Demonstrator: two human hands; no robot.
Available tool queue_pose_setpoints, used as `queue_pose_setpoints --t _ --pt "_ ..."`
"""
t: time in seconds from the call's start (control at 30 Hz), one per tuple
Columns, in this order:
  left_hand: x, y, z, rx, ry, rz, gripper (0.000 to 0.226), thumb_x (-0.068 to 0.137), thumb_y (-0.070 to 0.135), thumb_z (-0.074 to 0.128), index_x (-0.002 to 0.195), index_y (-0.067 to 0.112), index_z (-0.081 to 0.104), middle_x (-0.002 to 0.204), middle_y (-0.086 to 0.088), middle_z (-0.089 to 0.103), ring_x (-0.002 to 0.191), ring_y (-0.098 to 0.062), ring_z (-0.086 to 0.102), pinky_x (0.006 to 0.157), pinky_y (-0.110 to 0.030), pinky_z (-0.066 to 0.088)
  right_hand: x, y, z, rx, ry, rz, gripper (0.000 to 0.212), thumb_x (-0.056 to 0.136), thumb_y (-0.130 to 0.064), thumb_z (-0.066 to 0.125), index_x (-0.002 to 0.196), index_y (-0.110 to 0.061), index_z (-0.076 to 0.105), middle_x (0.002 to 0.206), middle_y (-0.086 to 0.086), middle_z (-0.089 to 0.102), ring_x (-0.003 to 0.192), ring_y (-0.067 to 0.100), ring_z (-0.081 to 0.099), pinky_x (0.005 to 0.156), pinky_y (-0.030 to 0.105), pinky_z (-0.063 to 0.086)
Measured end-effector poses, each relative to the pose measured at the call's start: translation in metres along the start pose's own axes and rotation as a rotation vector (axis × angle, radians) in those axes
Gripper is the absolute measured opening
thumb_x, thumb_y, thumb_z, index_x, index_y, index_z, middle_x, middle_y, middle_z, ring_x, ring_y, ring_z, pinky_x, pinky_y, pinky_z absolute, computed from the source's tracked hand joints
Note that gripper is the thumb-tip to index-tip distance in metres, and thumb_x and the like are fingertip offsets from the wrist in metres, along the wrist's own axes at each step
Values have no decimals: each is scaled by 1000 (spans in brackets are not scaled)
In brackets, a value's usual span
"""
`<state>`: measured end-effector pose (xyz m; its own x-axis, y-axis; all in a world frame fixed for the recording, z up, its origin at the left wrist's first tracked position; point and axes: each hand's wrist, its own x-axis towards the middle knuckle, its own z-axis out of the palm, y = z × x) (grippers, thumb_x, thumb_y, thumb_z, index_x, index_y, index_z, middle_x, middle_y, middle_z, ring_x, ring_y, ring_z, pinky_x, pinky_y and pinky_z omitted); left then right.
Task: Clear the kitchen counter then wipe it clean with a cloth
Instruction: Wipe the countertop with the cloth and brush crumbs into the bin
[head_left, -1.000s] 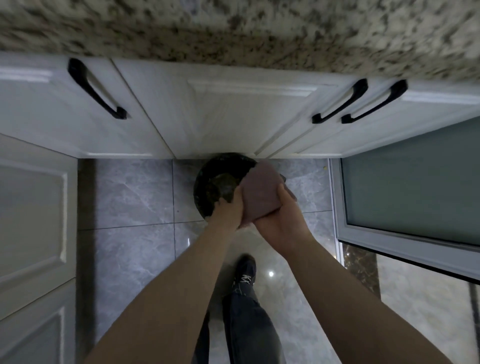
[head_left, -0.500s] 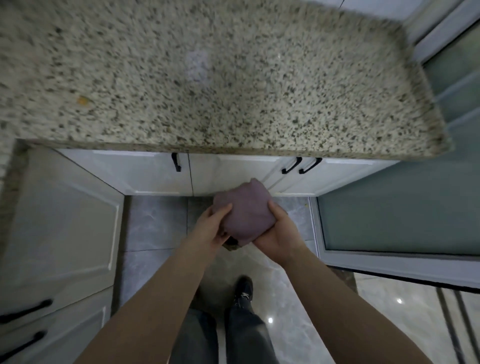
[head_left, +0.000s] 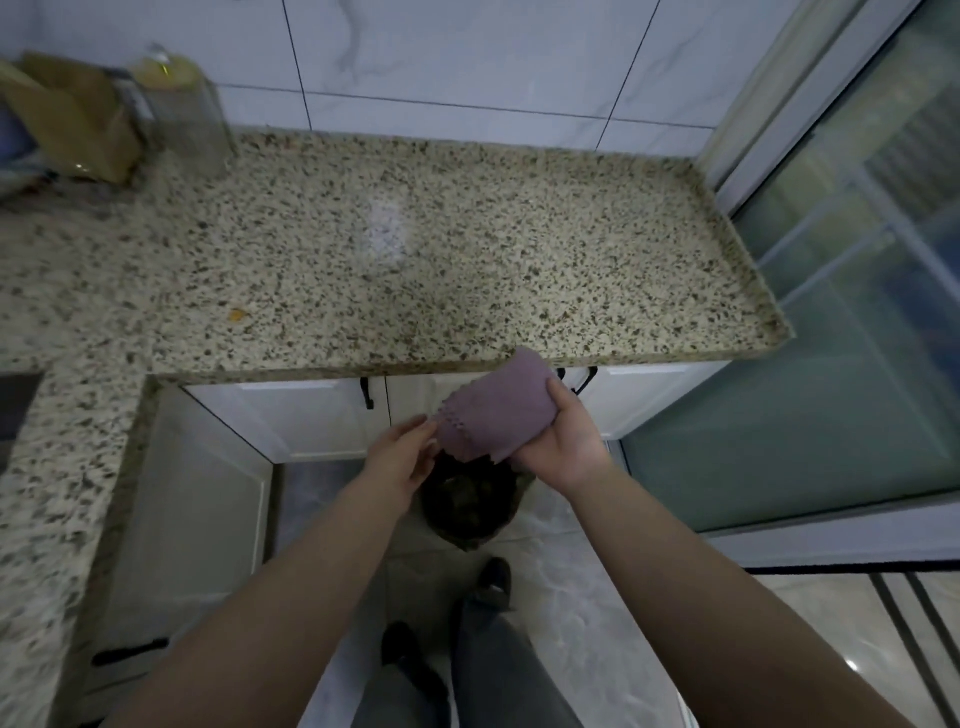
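Dark bin on tiled floor

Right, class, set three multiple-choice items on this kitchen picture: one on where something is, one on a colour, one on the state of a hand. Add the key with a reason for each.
1. Where is the cardboard box?
A. on the floor by the shoes
B. at the far left of the counter, by the tiled wall
C. in the person's left hand

2. What colour is the cloth?
A. dull purple
B. bright green
C. white

3. What is the right hand doing?
A. resting flat on the counter
B. hanging open at the person's side
C. gripping the cloth

Key: 1 B, the box stands at the back left corner beside a clear jar. 2 A, the folded cloth looks muted purple. 3 C, the thumb and fingers curl round the cloth, while the left hand has straight fingers at its edge.
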<state>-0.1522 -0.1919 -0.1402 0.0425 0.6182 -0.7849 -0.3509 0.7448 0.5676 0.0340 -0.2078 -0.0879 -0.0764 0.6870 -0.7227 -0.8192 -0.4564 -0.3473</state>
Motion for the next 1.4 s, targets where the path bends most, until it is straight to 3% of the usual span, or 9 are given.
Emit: queue_pose_setpoints --t 0.13,0.33,0.5,0.57,0.63,0.8,0.93,1.07,1.4 --pt "4 10 20 42 67 28 4 95 17 61 96 14 64 89 0 66 72 -10 56 55 -19 45 2 -42 13 -41 67 -83 57 101 -50 41 136 -7 55 132 16 62 126 30 56 106 46 43" --pt "20 21 65 106 141 97 27 102 25 47 85 16 66 84 1 67 68 -11 55 56 -21 37 16 -140 15 -231 201 -393 59 102 -45 44 147 -6 41 142 10 54 125 24 56 95 36 48" --pt "49 28 106 225 167 247 33 103 24 42 90 11 69 86 -5 68 66 -15 55 54 -24 39 77 -200 -11 -1192 319 -682 67 94 -61 43 153 -39 23 157 -5 30 140 19 36 109 43 39" --pt "61 34 125 299 165 353 32 103 24 44 96 8 70 84 -4 70 66 -13 57 55 -22 42 116 -211 -33 -1704 254 -513 82 86 -71 46 154 -47 5 166 1 -1 151 28 5 121 55 13" --pt "76 44 144 426 170 465 29 102 26 47 93 10 70 81 -2 70 69 -12 61 62 -26 49 144 -211 -48 -1921 252 -426 85 92 -67 43 157 -36 -2 165 9 -10 151 32 -10 120 54 -4" --pt "123 76 185 861 163 784 15 100 26 49 94 26 63 88 7 62 79 -8 59 63 -15 43 176 -213 -54 -2017 477 -804 66 104 -43 31 158 -12 8 166 11 4 152 30 -5 124 47 0" --pt "187 98 211 1274 204 1002 32 99 27 47 127 19 59 139 0 53 133 -20 43 110 -33 36 208 -219 -67 -2188 532 -754 69 99 -58 17 158 -25 3 166 7 -1 152 33 -5 122 55 3" --pt "244 129 241 1558 314 978 49 101 38 37 148 22 38 161 -4 22 150 -27 12 123 -46 10 214 -221 -71 -2226 559 -753 72 95 -69 16 156 -37 -3 166 3 -8 152 33 -12 120 60 -4" --pt "272 144 248 1680 401 901 57 101 48 28 154 27 24 162 1 20 151 -25 9 122 -48 12 307 -328 -27 -2303 499 -754 70 95 -71 11 155 -40 -6 166 2 -10 152 32 -12 119 61 -4"
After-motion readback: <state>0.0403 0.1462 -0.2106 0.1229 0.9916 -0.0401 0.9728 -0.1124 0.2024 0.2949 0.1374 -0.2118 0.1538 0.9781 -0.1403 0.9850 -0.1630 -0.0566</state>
